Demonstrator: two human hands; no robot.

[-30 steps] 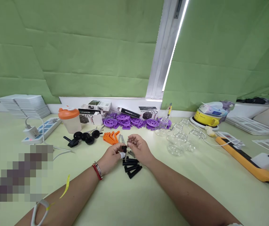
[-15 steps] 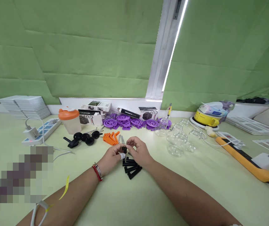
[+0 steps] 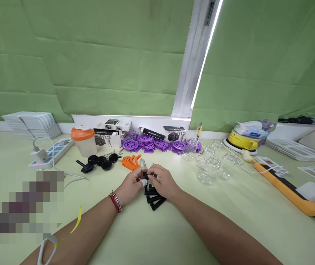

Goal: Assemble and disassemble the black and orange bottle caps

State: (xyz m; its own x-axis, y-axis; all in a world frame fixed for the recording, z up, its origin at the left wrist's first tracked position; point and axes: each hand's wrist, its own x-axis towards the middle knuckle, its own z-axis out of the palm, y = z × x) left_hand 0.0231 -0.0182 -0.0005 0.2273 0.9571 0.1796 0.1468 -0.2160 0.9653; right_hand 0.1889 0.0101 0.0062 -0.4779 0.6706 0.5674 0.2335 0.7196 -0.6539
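Note:
Near the table's middle my left hand (image 3: 131, 185), with white wrapping on one digit, is closed around a small black plastic piece (image 3: 145, 176). The fingers of my right hand (image 3: 163, 181) pinch together at the top of that piece; what lies between them is hidden. Below my hands several black L-shaped handles (image 3: 155, 201) lie fanned on the table, partly covered by the right hand. Just beyond my fingers are thin metal rods (image 3: 142, 162). Orange hook-shaped plastic parts (image 3: 130, 162) lie in a row to the left of the rods.
Farther left lie black round parts with stems (image 3: 101, 161), an orange-lidded shaker (image 3: 83, 141) and a power strip (image 3: 52, 152). Purple wheel-shaped parts (image 3: 146, 140) and boxes (image 3: 109, 139) line the back. Clear glass pieces (image 3: 212, 163) and an orange power strip (image 3: 290, 189) sit right.
My right fingers have curled in closer over the top of the black piece. My left hand keeps its hold. The whole view has shifted slightly.

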